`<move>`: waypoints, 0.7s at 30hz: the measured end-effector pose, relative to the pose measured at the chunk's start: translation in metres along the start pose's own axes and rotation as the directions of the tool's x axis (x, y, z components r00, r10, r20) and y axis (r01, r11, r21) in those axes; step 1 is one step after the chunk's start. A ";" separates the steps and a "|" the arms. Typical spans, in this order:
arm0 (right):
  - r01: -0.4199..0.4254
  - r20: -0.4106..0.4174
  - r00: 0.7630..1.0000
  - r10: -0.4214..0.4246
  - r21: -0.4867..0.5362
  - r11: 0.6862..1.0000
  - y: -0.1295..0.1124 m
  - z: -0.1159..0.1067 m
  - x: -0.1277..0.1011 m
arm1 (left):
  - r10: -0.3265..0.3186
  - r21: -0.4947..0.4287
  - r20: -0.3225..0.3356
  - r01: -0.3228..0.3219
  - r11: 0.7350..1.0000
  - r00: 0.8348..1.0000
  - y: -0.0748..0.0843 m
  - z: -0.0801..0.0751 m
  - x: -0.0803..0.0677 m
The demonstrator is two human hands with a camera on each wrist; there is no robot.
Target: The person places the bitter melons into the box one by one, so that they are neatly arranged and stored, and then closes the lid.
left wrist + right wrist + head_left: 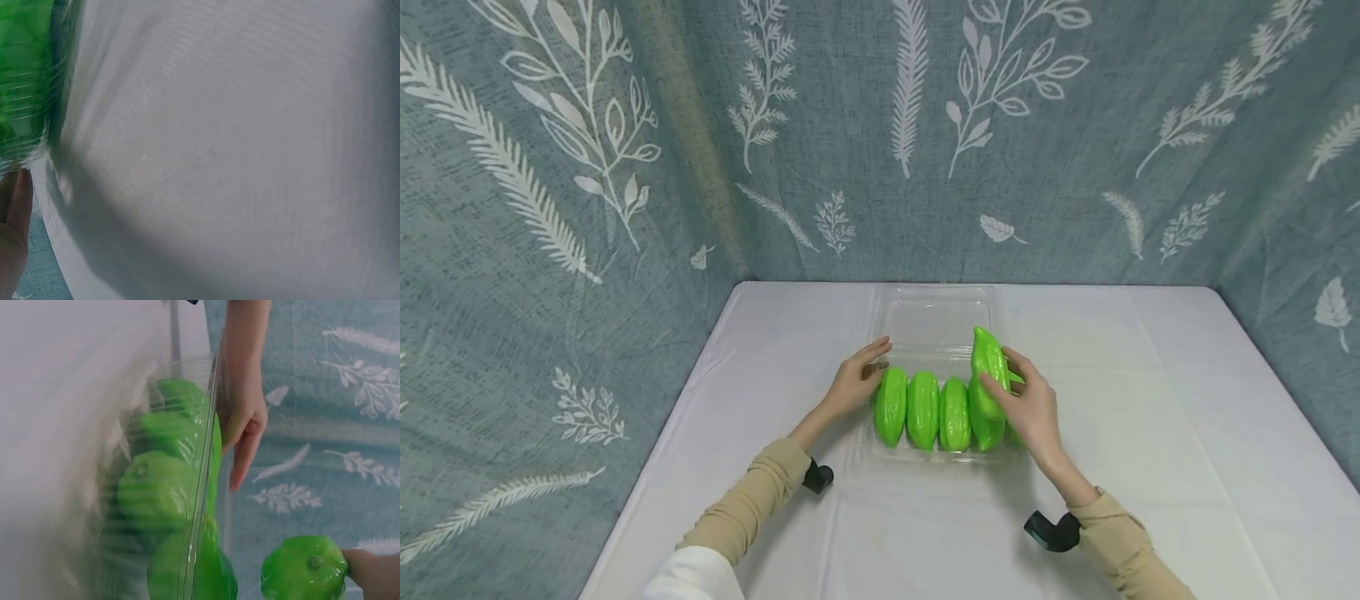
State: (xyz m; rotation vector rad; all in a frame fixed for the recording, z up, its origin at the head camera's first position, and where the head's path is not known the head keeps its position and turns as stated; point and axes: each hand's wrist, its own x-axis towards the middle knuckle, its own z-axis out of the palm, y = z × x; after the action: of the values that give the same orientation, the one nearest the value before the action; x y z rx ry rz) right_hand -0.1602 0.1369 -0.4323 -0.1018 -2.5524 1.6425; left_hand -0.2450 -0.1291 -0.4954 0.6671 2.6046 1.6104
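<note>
My right hand [1033, 410] holds a glossy green, long ridged fruit with a pointed tip [988, 362], thumb on one side and fingers on the other. In the right wrist view this fruit [303, 569] is above the clear plastic box [199, 487], apart from its rim. Several similar green fruits [922, 410] lie side by side in the box, the right-hand ones partly hidden by the held fruit and hand. At the box's left side is my left hand [852, 382], fingers loosely extended beside the leftmost fruit [891, 407]; whether it touches the rim is unclear.
The box's clear lid [936, 318] lies folded back toward the far table edge. A white cloth covers the table [1150, 417]. Patterned blue-green curtains [865, 125] hang behind and at both sides. Black wrist camera mounts [1054, 533] sit at both wrists.
</note>
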 end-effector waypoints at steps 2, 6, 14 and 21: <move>0.006 0.001 1.000 -0.006 -0.007 1.000 -0.001 0.003 0.000 | 0.001 0.005 -0.003 -0.001 1.000 1.000 0.001 0.000 0.000; 0.018 0.006 1.000 -0.018 -0.012 1.000 -0.003 0.010 -0.001 | 0.010 -0.009 -0.009 -0.010 1.000 1.000 0.003 0.000 -0.001; 0.030 0.003 1.000 -0.030 0.000 1.000 -0.007 0.026 -0.001 | -0.004 -0.005 -0.009 0.004 1.000 1.000 0.003 0.000 -0.001; 0.015 0.012 1.000 -0.015 -0.027 1.000 -0.014 0.039 -0.003 | -0.004 0.016 -0.012 0.004 1.000 1.000 0.002 0.001 0.000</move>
State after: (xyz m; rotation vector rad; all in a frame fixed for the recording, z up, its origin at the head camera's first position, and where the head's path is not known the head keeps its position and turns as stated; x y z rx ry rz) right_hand -0.1623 0.0960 -0.4359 -0.0756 -2.5777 1.6087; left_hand -0.2439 -0.1276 -0.4937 0.6543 2.6287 1.5992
